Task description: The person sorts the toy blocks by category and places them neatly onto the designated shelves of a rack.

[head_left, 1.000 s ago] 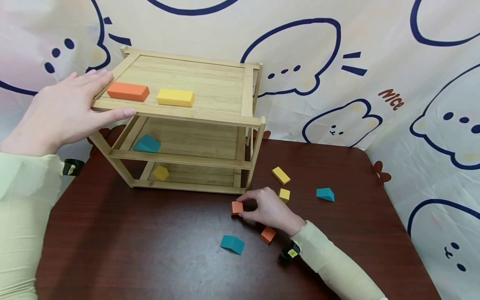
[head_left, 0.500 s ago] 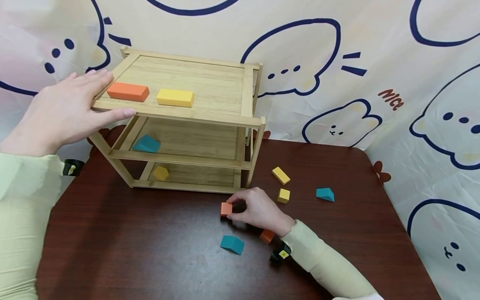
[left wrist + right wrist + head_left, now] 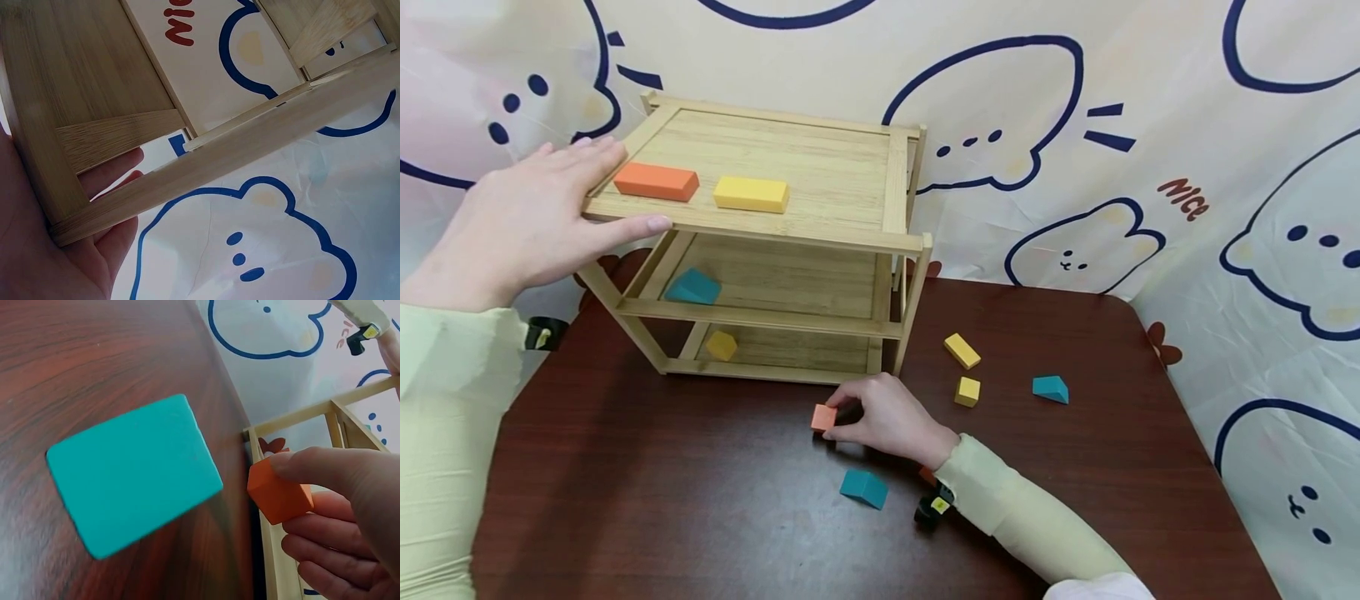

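My right hand (image 3: pixel 891 419) pinches an orange cube block (image 3: pixel 823 418) between thumb and fingertips, low over the table in front of the wooden shelf rack (image 3: pixel 790 142). In the right wrist view the orange cube (image 3: pixel 279 489) shows under the thumb. A teal wedge-shaped block (image 3: pixel 864 489) lies just in front of this hand. My left hand (image 3: pixel 538 221) rests on the rack's upper left corner, fingers straight over the side and thumb along the front rail. Beside its fingers lies a long orange block (image 3: pixel 657 182), with a long yellow block (image 3: pixel 751 194) to the right.
A teal block (image 3: pixel 693 287) sits on the middle shelf and a yellow one (image 3: pixel 722 346) on the bottom shelf. Right on the table (image 3: pixel 1097 483) lie a yellow bar (image 3: pixel 962 351), a yellow cube (image 3: pixel 967 392) and a teal block (image 3: pixel 1050 389). Another orange block (image 3: pixel 928 474) is partly hidden by the right wrist.
My right hand has moved left along the front of the rack with the orange cube, its sleeve now partly covering the other orange block. The left hand has stayed in place.
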`<move>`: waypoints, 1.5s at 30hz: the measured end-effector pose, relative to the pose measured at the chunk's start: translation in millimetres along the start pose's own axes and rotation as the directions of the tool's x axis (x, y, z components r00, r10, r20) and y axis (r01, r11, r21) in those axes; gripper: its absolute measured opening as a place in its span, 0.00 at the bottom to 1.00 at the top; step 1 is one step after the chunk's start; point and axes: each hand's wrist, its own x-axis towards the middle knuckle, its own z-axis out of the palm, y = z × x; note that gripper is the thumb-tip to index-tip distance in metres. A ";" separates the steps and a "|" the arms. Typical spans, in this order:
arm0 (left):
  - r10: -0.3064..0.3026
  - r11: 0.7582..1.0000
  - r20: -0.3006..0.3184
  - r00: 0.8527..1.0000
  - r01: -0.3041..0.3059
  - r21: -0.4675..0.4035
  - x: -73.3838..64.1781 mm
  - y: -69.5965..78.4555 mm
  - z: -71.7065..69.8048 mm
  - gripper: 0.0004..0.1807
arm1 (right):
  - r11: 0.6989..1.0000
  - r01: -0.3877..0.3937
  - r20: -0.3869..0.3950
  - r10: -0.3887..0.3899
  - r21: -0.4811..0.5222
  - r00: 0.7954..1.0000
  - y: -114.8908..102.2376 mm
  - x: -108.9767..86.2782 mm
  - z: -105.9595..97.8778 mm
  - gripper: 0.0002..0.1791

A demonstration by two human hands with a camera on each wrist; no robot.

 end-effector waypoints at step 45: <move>-0.020 1.000 -0.004 1.000 0.020 0.015 2.2 1.0 2.0 0.55 | 0.997 -0.057 -0.121 0.062 0.047 0.991 -17.5 49.1 42.3 0.14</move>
